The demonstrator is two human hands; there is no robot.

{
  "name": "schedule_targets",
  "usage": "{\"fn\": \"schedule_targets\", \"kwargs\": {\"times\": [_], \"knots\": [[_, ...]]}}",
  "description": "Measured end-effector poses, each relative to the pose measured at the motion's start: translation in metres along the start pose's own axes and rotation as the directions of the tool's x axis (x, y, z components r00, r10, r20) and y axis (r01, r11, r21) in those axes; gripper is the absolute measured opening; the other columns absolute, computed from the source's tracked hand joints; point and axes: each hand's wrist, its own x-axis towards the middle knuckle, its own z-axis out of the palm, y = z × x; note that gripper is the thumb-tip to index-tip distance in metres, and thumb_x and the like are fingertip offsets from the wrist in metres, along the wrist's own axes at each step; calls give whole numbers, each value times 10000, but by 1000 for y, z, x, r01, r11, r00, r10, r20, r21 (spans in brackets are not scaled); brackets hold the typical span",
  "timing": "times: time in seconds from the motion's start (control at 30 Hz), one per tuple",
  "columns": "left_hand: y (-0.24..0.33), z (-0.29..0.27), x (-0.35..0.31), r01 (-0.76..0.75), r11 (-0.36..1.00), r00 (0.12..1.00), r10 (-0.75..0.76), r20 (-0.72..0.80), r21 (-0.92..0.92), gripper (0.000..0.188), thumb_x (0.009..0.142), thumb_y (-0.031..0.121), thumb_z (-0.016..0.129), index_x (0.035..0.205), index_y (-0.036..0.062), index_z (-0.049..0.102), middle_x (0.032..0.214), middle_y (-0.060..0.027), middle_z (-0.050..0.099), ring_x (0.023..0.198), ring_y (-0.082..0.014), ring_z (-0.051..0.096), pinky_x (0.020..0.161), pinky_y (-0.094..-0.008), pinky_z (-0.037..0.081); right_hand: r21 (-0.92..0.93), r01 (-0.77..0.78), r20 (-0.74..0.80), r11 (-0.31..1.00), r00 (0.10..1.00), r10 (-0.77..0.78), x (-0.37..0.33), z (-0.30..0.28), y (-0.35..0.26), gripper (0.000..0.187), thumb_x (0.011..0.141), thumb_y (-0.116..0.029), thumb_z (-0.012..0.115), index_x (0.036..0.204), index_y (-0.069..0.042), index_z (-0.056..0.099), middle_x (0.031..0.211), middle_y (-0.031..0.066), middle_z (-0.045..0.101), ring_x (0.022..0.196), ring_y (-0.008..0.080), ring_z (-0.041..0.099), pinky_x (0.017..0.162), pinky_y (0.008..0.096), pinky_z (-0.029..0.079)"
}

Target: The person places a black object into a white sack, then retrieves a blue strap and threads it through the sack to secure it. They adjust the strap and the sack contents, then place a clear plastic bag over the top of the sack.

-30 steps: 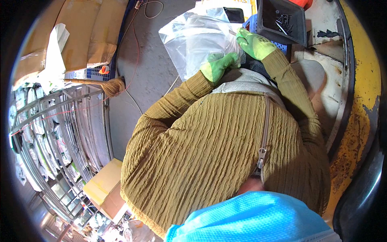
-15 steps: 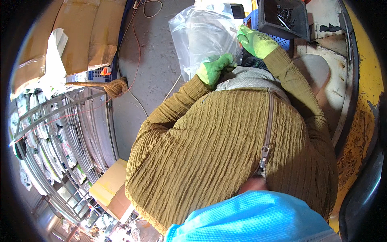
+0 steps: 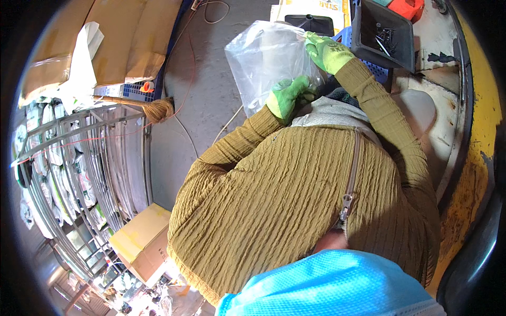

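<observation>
A clear plastic bag [image 3: 263,66] hangs spread out in front of my lap. My left hand [image 3: 286,100], in a green glove, is closed on its near edge. My right hand [image 3: 328,54], gloved the same way, pinches the bag's far right corner. Whatever lies inside the bag, if anything, cannot be made out. Just right of my right hand stands a dark grey bin [image 3: 406,50] holding several dark, nail-like metal pieces [image 3: 386,38].
A blue perforated crate [image 3: 380,73] sits under the bin. Beyond the bag lies a black tray [image 3: 311,23]. On the left are a straw broom [image 3: 158,109], a metal rack [image 3: 105,152], large cardboard [image 3: 113,47] and a cardboard box [image 3: 141,237]. Cables [image 3: 182,129] cross the floor.
My right hand has shifted slightly toward the bag's far corner, and the bag is drawn tauter between both hands. The whole view has tilted, showing more of the black tray and the bin.
</observation>
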Motion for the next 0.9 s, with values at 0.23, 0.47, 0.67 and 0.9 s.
{"fn": "schedule_targets", "kwargs": {"times": [0.23, 0.47, 0.67, 0.9], "knots": [[5, -2, 8, 83, 966, 995, -65, 79, -245, 489, 801, 460, 592, 937, -9, 566, 803, -126, 582, 650, -229, 572, 607, -320, 476, 33, -23, 5, 999, 1000, 23, 6, 11, 17, 405, 908, -340, 361, 1284, -215, 440, 1182, 120, 551, 1047, 326, 551, 891, 407, 449], [9, 8, 44, 94, 793, 994, -43, 98, -602, 638, 819, 558, 502, 1131, 6, 441, 1095, -171, 491, 841, -252, 533, 708, -382, 452, -18, 1, 20, 1000, 1000, -1, 4, 13, 17, 409, 912, -362, 359, 1298, -240, 420, 1203, 115, 533, 1044, 316, 555, 903, 400, 445], [11, 17, 42, 262, 758, 913, 7, 408, -597, 405, 883, 431, 450, 785, 40, 493, 797, -106, 540, 695, -238, 549, 606, -324, 454, -4, -57, 147, 998, 987, 57, 3, -1, 14, 454, 926, -341, 320, 1342, -164, 357, 1305, 90, 454, 1144, 287, 479, 969, 354, 389], [100, 8, -34, -433, 816, 772, 117, 625, 382, 340, 894, 217, 452, 761, -55, 607, 815, -200, 634, 714, -261, 629, 576, -313, 516, 42, 199, -51, 979, 979, -197, 13, 24, 46, 393, 926, -265, 381, 1294, -133, 425, 1197, 125, 526, 976, 278, 547, 861, 350, 442]]}}
